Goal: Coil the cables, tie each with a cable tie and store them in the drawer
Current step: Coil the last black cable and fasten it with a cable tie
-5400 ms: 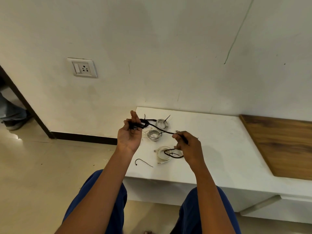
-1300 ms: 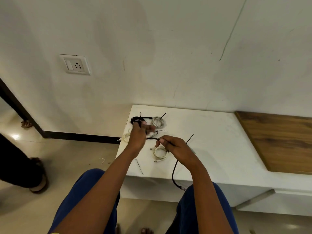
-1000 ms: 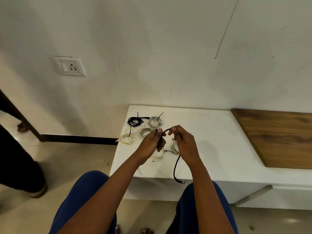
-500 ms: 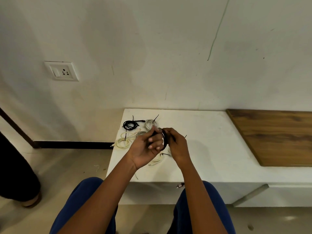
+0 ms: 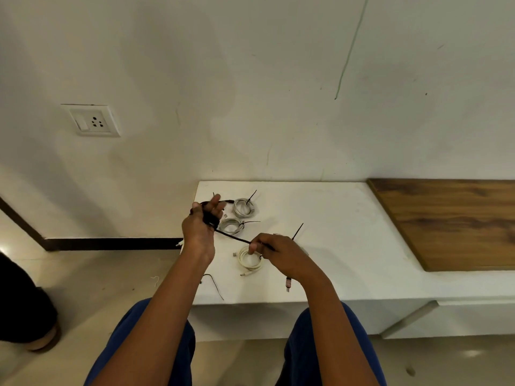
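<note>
My left hand [image 5: 199, 229] is raised over the left end of the white counter [image 5: 342, 246], with a black cable [image 5: 232, 236] wound around its fingers. The cable runs taut to my right hand [image 5: 281, 253], which pinches it; the plug end [image 5: 287, 284] hangs below that wrist. Two grey coils, each tied with a black cable tie, lie behind: one [image 5: 243, 208] farther back, one [image 5: 231, 225] nearer. A cream coil [image 5: 250, 260] lies under my right hand. A loose black cable tie [image 5: 214, 284] lies near the counter's front edge.
A wooden panel [image 5: 457, 221] covers the counter's right part. A drawer front with a handle [image 5: 409, 319] sits below on the right. A wall socket [image 5: 90, 121] is up left. Another person's foot [image 5: 36, 330] stands on the floor at left.
My hands have moved apart from a close hold. The black cable is now stretched between them, with more turns around my left fingers and less slack hanging below my right hand.
</note>
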